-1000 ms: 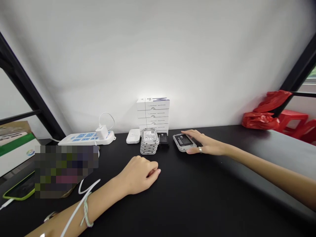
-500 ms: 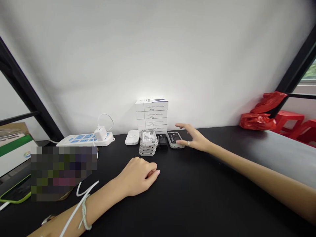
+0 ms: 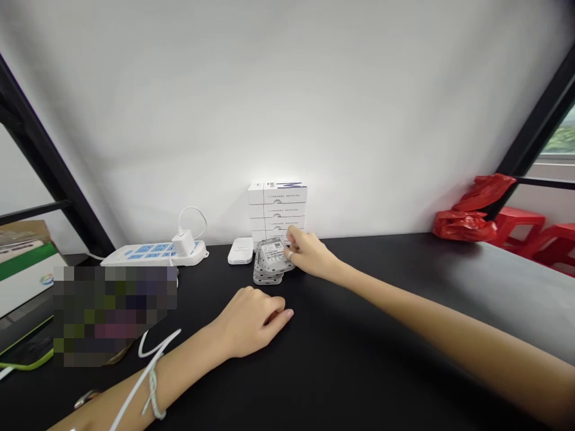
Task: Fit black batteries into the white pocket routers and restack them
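Note:
My right hand (image 3: 309, 254) pinches the right edge of the top device (image 3: 275, 256) on a stack of grey-white devices (image 3: 268, 279). That top device sits twisted against those below it. Fingers curled, my left hand (image 3: 254, 321) rests on the black table nearer to me; nothing shows in it. Behind the stack stand several white boxes (image 3: 284, 211) piled up against the wall. Left of the stack lie thin white covers (image 3: 241, 250). My right hand hides the spot just right of the stack.
A white power strip (image 3: 148, 254) with a plugged-in charger (image 3: 183, 243) lies at the back left. White cables cross my left forearm. A green-edged phone (image 3: 31, 353) and a blurred-out patch are at the left. Red bags (image 3: 467, 224) and red stools (image 3: 521, 227) are at the right.
My right hand has moved left from the separate device with a black battery to the stack and closed on its top device, which is now turned. My left hand has stayed in place.

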`<action>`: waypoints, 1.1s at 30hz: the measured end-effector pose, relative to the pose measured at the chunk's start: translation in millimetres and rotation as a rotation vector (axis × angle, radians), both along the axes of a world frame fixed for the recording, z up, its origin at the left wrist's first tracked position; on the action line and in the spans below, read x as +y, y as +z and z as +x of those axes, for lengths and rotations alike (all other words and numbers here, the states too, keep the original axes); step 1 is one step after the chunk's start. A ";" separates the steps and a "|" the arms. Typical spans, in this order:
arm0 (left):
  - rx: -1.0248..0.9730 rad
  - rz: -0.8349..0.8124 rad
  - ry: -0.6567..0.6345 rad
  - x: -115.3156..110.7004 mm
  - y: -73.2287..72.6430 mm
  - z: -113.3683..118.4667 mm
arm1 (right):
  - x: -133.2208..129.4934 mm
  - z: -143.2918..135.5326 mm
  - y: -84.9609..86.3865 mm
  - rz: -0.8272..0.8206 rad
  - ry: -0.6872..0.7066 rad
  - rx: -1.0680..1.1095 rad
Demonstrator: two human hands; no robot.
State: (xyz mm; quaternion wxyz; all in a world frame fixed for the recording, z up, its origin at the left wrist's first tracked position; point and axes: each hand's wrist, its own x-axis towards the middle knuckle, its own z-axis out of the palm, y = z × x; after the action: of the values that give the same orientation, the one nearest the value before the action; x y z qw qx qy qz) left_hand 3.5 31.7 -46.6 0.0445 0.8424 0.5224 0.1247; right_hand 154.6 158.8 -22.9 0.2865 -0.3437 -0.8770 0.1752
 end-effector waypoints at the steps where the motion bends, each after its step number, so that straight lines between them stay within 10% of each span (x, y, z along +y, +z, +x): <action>1: -0.016 -0.008 0.001 -0.1 0.3 0.1 | -5.9 9.3 -0.6 0.015 -0.002 0.009; 8: -0.059 -0.053 0.069 2.6 1.5 2.9 | -49.9 68.7 -22.8 -0.024 -0.043 -0.045; 15: -0.021 -0.048 0.115 2.1 1.6 7.3 | -59.7 56.5 -39.0 -0.025 -0.080 -0.177; 25: -0.015 -0.029 0.106 2.3 0.2 6.5 | 0.6 54.0 -4.9 0.179 0.140 -0.092; 33: -0.021 -0.039 0.104 3.7 0.3 6.3 | 22.9 26.4 -2.5 0.023 0.129 -0.346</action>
State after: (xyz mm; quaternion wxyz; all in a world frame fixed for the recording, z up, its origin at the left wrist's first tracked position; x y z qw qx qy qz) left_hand 9.8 35.4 -46.2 0.0597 0.8117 0.5673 0.1254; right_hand 180.9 181.7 -25.4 0.1233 -0.3083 -0.9354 0.1214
